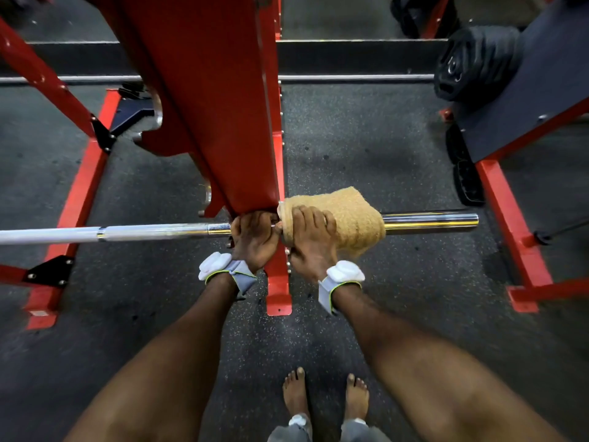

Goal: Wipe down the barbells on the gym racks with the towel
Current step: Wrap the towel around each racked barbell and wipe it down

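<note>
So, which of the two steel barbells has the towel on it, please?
The nearer steel barbell: the tan fluffy towel wraps its sleeve; the farther barbell shows none.

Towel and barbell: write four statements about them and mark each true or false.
1. The towel is wrapped round the barbell. True.
2. The left hand holds the towel. False: it grips the bare bar; the right hand holds the towel.
3. Weight plates load the barbell's right end. False: that end is bare.
4. Both hands are next to the red rack. True.
</note>
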Available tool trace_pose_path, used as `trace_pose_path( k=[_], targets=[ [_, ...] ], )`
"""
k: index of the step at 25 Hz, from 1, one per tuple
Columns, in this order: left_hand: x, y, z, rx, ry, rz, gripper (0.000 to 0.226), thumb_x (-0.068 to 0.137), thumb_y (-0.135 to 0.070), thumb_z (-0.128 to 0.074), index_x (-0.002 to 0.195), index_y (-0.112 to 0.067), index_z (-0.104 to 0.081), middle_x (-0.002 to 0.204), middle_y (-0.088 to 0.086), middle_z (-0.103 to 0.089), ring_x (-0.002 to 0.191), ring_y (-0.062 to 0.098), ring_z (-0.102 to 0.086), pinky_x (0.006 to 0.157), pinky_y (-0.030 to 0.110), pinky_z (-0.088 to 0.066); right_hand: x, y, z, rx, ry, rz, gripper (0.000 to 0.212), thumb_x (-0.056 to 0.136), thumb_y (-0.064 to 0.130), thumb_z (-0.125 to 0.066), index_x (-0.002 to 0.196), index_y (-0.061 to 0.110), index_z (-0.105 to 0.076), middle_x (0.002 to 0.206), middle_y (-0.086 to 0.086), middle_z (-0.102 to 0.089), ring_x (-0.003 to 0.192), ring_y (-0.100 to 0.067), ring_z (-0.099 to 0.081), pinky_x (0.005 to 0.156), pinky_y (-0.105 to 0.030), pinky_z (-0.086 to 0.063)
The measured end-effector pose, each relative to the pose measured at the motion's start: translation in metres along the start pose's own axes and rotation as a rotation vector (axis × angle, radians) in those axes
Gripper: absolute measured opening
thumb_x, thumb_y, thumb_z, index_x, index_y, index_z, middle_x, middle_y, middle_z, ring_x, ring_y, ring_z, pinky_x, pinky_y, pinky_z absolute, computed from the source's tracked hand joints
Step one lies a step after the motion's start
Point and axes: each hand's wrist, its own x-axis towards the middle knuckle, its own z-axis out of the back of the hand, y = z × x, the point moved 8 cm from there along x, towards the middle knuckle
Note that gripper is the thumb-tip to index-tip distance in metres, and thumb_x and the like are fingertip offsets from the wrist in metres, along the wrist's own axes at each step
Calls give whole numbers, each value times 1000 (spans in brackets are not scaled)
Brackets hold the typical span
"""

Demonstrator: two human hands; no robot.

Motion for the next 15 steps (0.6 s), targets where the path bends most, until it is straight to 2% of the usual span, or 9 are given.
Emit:
trace_pose_path(
  k=[2,4,6,8,10,12,15],
  targets=[
    [-1,2,1,-18,4,8,80,77,-65,-5,120,-25,-59,126,-1,-57,129,24,-40,107,36,-15,9,-11,5,-10,-19,104,80,53,36,-72,126,11,-51,114,-6,-59,99,-29,-55,87,-43,-37],
    [-4,1,3,-30,-3,10,79,77,-66,-6,120,-28,-59,125,-4,-57,128,23,-40,107,35,-15,14,-33,7,7,35,250,73,61,44,-72,124,13,-53,105,-5,-60,89,-29,-57,76,-41,-40],
    [-6,-1,7,-41,-27,-10,76,79,-65,-8,120,-28,-60,122,-3,-58,126,24,-41,106,36,-16,17,-68,8,107,147,251,66,64,55,-74,119,22,-56,100,0,-61,88,-28,-58,73,-41,-43],
    [-7,-1,5,-50,-41,-18,74,81,-64,-10,119,-27,-61,121,-2,-59,124,25,-43,105,37,-17,19,-97,10,139,257,135,65,62,64,-73,114,28,-56,102,4,-62,92,-26,-58,76,-40,-43],
    [-7,-1,3,-50,-60,-29,71,82,-63,-12,118,-26,-62,120,-1,-60,123,27,-44,106,39,-18,15,-90,12,8,281,47,60,65,60,-71,111,26,-53,107,3,-61,98,-26,-56,79,-40,-39],
    [-8,0,4,-56,-95,-40,69,84,-62,-14,115,-24,-63,118,0,-61,122,28,-45,105,40,-18,20,-63,9,-55,262,-10,49,72,47,-68,111,23,-50,112,2,-60,103,-27,-55,84,-41,-37],
    [-8,-2,6,-61,-119,-51,69,84,-61,-14,114,-23,-64,117,1,-61,122,29,-46,103,37,-15,44,-46,-5,-3,377,-20,40,71,32,-71,106,24,-56,100,2,-62,93,-22,-57,78,-37,-34]
  ],
)
